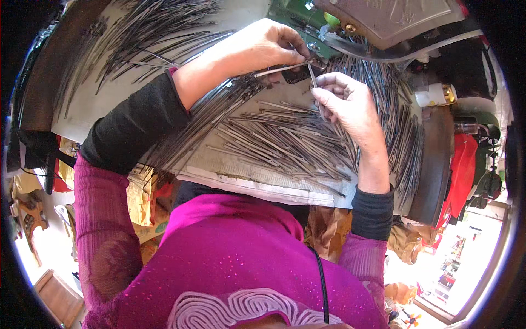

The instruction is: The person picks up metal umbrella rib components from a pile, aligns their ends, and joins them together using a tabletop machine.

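My left hand [274, 45] reaches over the worktable to the front of a small green machine. Its thumb and fingers are pinched together at the end of a thin pale metal strip [278, 69], which slants down to the left below the hand. My right hand [348, 101] pinches another slim metal strip [312, 75], held nearly upright with its tip close to the left fingertips. Both tips meet beside a dark part at the foot of the green machine [293, 11]. The fingers hide part of each strip.
Loose piles of similar dark strips [279, 137] cover the table, with more at far left [148, 38] and right [402, 131]. A grey metal cover [392, 19] overhangs at the upper right. Wooden edges [433, 164] flank the table; a white padded strip [257, 186] lines its near edge.
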Demonstrator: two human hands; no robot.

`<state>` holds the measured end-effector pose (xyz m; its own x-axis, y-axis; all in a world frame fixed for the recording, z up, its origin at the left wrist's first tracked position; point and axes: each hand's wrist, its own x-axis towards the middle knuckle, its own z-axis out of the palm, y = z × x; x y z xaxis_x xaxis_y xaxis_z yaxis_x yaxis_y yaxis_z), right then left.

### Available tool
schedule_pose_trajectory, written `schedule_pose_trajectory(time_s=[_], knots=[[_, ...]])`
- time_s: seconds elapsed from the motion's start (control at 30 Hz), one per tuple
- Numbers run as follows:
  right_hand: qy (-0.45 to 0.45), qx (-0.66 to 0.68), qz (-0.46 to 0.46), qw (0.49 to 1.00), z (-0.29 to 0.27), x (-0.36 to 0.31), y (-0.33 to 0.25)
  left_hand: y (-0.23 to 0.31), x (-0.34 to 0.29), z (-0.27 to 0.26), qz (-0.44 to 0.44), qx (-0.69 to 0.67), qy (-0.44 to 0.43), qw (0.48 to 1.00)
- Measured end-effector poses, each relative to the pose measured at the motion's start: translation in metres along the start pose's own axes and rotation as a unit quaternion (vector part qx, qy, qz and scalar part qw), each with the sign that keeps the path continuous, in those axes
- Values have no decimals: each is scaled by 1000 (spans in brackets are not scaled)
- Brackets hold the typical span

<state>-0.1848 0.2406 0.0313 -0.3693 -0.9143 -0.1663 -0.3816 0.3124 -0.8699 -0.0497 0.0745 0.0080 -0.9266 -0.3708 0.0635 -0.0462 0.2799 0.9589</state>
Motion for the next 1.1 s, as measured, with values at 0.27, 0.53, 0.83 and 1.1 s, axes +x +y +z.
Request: schedule_pose_trajectory(time_s=[0.27,0.53,0.83,1.1], knots=[[-15,56,22,998,1,7,3,5,-3,-2,-36,-51,9,998],[-13,95,-2,995,1,7,3,7,-3,-3,12,-28,26,999],[7,111,3,994,2,7,3,11,-6,-1,17,-29,27,999],[12,128,1,992,2,11,4,7,-5,1,21,-67,39,997]])
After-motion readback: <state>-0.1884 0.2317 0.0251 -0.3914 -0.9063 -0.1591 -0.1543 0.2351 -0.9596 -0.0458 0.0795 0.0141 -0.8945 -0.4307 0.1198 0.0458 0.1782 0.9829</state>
